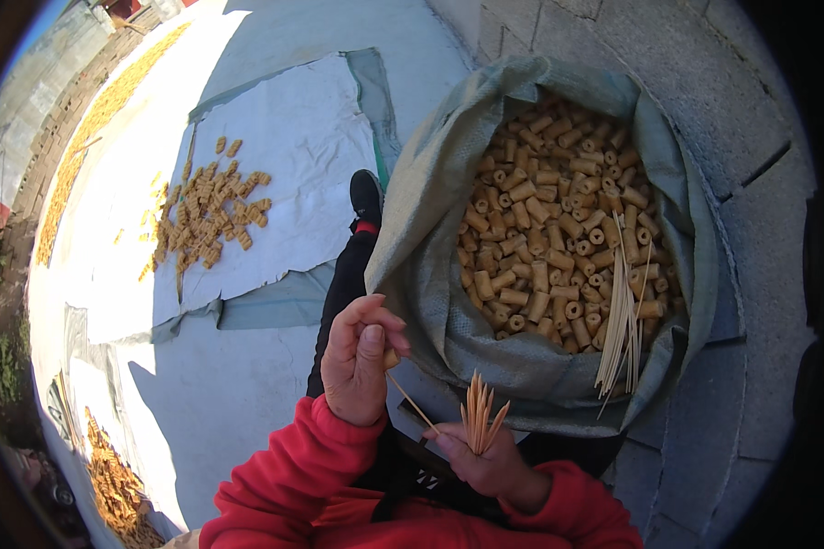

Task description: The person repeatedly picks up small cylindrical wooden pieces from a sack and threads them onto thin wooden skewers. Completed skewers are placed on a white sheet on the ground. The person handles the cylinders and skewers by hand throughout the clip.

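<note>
My left hand (357, 361), raised in front of me, has its fingers closed on a short tan tube-shaped piece (392, 358), mostly hidden by the thumb. A thin wooden skewer (414, 403) slants from that piece down to my right hand. Fanned pointed tips of a bundle of wooden skewers (479, 414) stick up from my right hand (485, 462), which grips them near my lap. Beyond, a grey-green woven sack (412, 238) with its rim rolled down holds many short hollow tan pieces (558, 220). More loose skewers (624, 316) lie over the sack's near right side.
At left, a heap of ridged tan pieces (206, 210) lies on a white sheet (311, 119) on the pale floor. Another pile (114, 485) sits at lower left. My shoe (366, 197) rests between sheet and sack. A block wall (696, 82) stands at right.
</note>
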A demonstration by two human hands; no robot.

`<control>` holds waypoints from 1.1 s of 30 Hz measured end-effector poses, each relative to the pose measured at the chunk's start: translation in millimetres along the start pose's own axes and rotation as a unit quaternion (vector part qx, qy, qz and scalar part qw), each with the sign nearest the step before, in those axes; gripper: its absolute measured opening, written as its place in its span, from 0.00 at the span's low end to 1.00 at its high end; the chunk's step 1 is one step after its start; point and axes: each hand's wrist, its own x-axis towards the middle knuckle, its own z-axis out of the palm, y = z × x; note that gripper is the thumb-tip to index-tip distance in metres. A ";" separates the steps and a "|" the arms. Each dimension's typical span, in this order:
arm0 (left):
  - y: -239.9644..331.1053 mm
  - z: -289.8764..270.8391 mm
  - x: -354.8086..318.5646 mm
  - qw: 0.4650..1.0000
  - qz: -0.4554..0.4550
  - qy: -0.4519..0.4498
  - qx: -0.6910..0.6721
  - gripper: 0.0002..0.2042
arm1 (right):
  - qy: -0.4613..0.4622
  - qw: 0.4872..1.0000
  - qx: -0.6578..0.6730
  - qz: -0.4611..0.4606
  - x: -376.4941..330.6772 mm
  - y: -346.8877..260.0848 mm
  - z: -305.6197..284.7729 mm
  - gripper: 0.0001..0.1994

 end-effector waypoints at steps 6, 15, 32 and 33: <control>8.2 4.7 11.0 0.992 -0.098 0.002 -0.081 0.18 | 0.097 0.988 -0.023 -0.116 1.1 10.0 3.6 0.11; 9.8 -15.0 1.6 0.934 -0.312 -0.113 -0.132 0.12 | 0.122 0.987 -0.043 -0.098 -3.8 13.5 4.2 0.10; 29.8 29.0 18.4 0.848 -0.315 -0.426 0.011 0.10 | 0.179 0.975 0.107 -0.082 0.6 -3.6 -16.6 0.08; 32.7 33.3 30.7 0.838 -0.290 -0.462 0.002 0.10 | 0.203 0.966 0.102 -0.124 0.9 -8.0 -13.5 0.08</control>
